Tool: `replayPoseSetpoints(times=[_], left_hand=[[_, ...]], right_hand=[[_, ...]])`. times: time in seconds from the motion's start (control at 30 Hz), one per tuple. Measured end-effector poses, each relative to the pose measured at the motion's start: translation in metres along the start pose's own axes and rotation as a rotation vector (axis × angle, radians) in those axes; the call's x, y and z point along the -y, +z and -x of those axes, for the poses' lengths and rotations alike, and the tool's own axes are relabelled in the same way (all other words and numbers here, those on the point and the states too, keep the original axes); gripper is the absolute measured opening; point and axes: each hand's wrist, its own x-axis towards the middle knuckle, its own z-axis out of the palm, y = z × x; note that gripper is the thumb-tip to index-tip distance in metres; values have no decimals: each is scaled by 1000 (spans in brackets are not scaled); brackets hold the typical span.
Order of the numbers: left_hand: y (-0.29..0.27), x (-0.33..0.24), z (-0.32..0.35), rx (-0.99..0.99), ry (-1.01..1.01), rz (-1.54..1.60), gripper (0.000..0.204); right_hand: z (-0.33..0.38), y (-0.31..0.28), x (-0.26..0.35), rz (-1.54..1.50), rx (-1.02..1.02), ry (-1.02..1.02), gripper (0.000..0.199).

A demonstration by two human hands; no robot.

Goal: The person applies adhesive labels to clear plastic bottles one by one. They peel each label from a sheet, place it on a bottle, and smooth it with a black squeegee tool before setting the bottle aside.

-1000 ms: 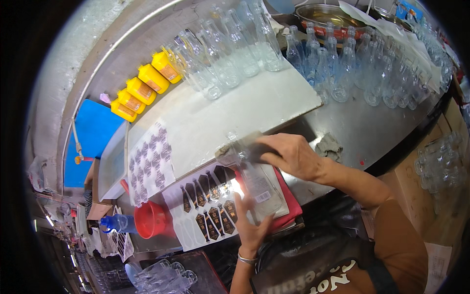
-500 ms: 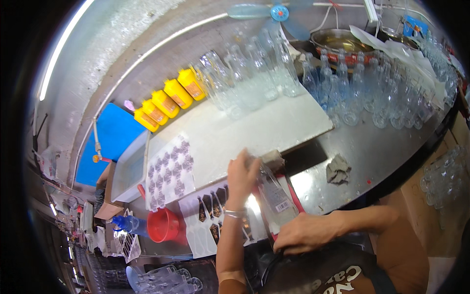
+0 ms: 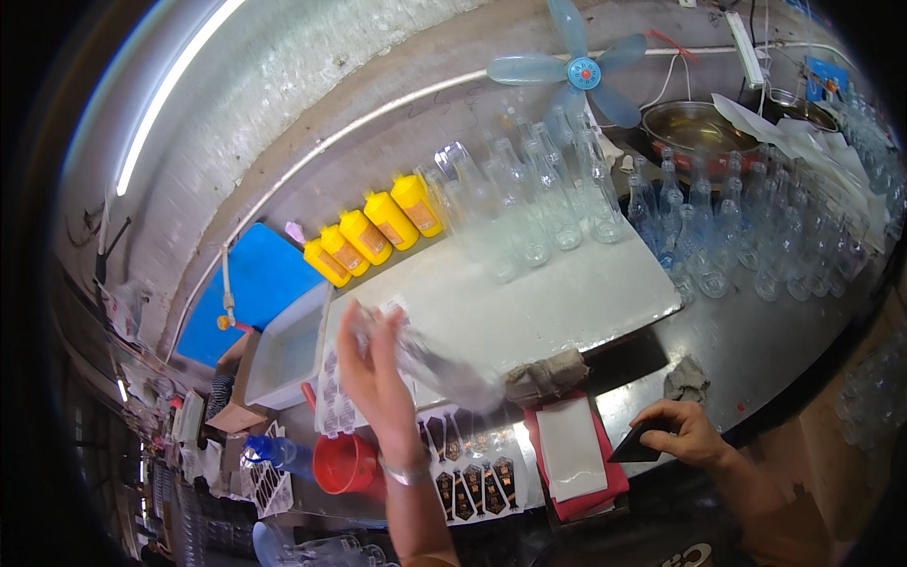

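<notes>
My left hand (image 3: 380,378) is closed around a clear glass bottle (image 3: 444,370), blurred by motion and tilted over the left part of the white board (image 3: 557,307). Below it lies a sheet of purple-printed decals (image 3: 337,402), partly covered by the hand. On the right, my right hand (image 3: 688,435) pinches a flat black scraper-like piece (image 3: 635,446). A red pad (image 3: 609,487) topped with a folded white cloth (image 3: 573,449) lies between the hands. Beside the pad is a sheet of dark tie-shaped decals (image 3: 472,491).
Several clear bottles (image 3: 567,231) stand on the board, with more bottles (image 3: 727,250) at right. Yellow bottles (image 3: 383,219) line the back. A rolled cloth (image 3: 548,371), grey rag (image 3: 687,380), red cup (image 3: 342,463) and white tray (image 3: 288,350) lie around. A fan (image 3: 583,73) hangs behind.
The bottle has gone from the red pad to the left in my left hand. My right hand has moved right, off the bottle, and the black piece now shows in it. The view has shifted.
</notes>
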Motion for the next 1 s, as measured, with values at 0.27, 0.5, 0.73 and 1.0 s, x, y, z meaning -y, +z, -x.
replayPoseSetpoints(times=[0.27, 0.5, 0.73, 1.0], left_hand=[[14, 169, -164, -4, 150, -246, 40], [41, 220, -202, 11, 63, -357, 48], [113, 156, -152, -65, 499, -491, 71], [150, 142, -121, 168, -36, -346, 55]], right_hand=[[-30, 1, -18, 57, -94, 41, 26], [-51, -7, -26, 43, -130, 47, 25], [-46, -16, -25, 64, -131, 18, 23], [-18, -8, -5, 38, -83, -44, 28]])
